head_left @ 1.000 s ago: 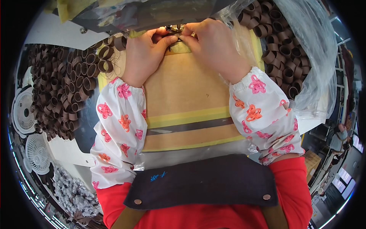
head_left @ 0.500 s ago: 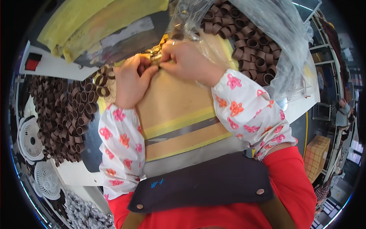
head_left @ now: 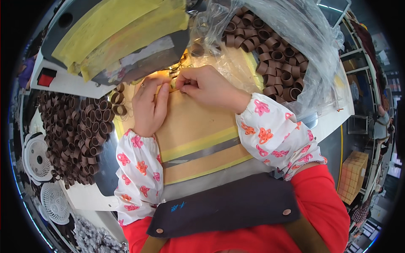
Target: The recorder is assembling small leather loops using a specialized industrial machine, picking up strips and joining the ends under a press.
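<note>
Both hands work close together on a tan, tape-edged work surface, under the lit front of a dark grey machine padded with yellow material. My left hand is closed, thumb and fingertips together at the lit spot. Opposite it, my right hand pinches with thumb and forefinger near small shiny metal parts. Whatever lies between the fingertips is too small and hidden to make out. Several brown rings lie just beyond my left hand.
A large heap of brown rings covers the left side. More brown rings sit at the far right beside clear plastic sheeting. A red switch is on the white panel at left. White fans stand beyond the left edge.
Both hands have come slightly nearer to me, staying close together at the lit spot. My right fingers are curled in a pinch in both frames. The whole view has shifted a little.
</note>
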Demonstrator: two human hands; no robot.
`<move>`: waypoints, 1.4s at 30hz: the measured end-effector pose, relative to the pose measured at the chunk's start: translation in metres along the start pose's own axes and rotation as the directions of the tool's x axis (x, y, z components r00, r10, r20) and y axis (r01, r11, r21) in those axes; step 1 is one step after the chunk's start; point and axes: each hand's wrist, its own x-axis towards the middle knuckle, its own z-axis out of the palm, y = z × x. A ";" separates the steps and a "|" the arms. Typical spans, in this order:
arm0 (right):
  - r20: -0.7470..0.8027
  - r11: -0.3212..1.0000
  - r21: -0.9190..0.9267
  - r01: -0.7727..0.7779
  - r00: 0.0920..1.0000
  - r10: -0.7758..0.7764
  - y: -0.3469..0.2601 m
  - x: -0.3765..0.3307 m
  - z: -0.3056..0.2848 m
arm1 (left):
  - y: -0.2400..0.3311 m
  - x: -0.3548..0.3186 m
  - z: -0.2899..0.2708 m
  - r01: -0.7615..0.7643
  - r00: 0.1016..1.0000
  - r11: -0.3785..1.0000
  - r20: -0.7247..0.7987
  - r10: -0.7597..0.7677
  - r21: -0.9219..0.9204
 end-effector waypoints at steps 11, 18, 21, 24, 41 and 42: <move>0.093 0.979 -0.118 0.169 0.983 -0.158 -0.006 0.002 -0.006 | -0.022 0.001 -0.010 -0.120 0.985 0.944 0.153 0.076 0.308; -0.135 0.980 -0.054 0.191 0.971 -0.197 0.010 0.007 0.000 | -0.015 -0.002 -0.005 0.154 0.978 0.971 0.110 -0.176 0.184; -0.222 0.981 -0.093 0.171 0.957 -0.188 0.013 0.012 0.004 | -0.013 0.001 0.002 0.226 0.970 0.951 0.044 -0.241 0.212; -0.236 0.986 -0.139 0.096 0.963 -0.127 0.006 0.018 0.002 | -0.015 0.008 0.005 0.254 0.965 0.940 0.006 -0.263 0.228; -0.237 0.898 -0.399 0.183 0.926 -0.294 0.011 0.022 0.003 | -0.027 0.015 0.012 0.241 0.970 0.951 -0.025 -0.241 0.194; -0.227 0.884 -0.438 0.165 0.931 -0.287 0.012 0.022 0.002 | -0.026 0.015 0.013 0.233 0.972 0.951 -0.031 -0.231 0.202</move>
